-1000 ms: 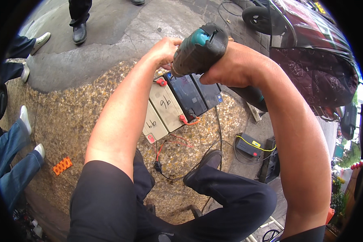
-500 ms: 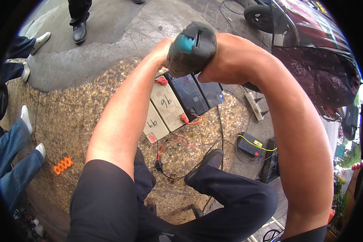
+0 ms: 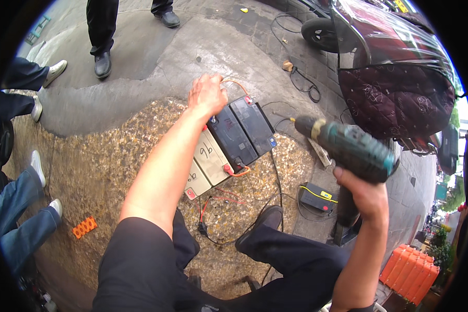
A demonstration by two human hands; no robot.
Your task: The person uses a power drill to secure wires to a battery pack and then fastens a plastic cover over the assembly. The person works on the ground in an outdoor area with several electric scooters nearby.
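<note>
My right hand (image 3: pixel 368 193) grips a teal and black cordless drill (image 3: pixel 356 148), held up to the right with its bit pointing left. At the far end of the battery block, my left hand (image 3: pixel 207 94) has its fingers bent down; their tips and whatever they hold are hidden. An orange wire (image 3: pixel 236 83) arcs from beside that hand to a red terminal on the far-right dark battery (image 3: pixel 253 125). Another dark battery (image 3: pixel 234 136) stands beside it. Two beige batteries (image 3: pixel 211 157) with handwritten marks adjoin on the left. A short orange wire (image 3: pixel 243 171) loops at their near end.
A black charger (image 3: pixel 317 197) with a yellow cable lies right of my foot, near a power strip (image 3: pixel 320 152). Thin leads (image 3: pixel 205 208) cross the pebbled ground. An orange plastic piece (image 3: pixel 85 227) lies left. Bystanders' shoes (image 3: pixel 103 65) and a covered vehicle (image 3: pixel 390 96) surround the spot.
My right hand has swung the drill away from the batteries to the right, turning it side-on. The left hand stays at the batteries' far end, now in plain sight.
</note>
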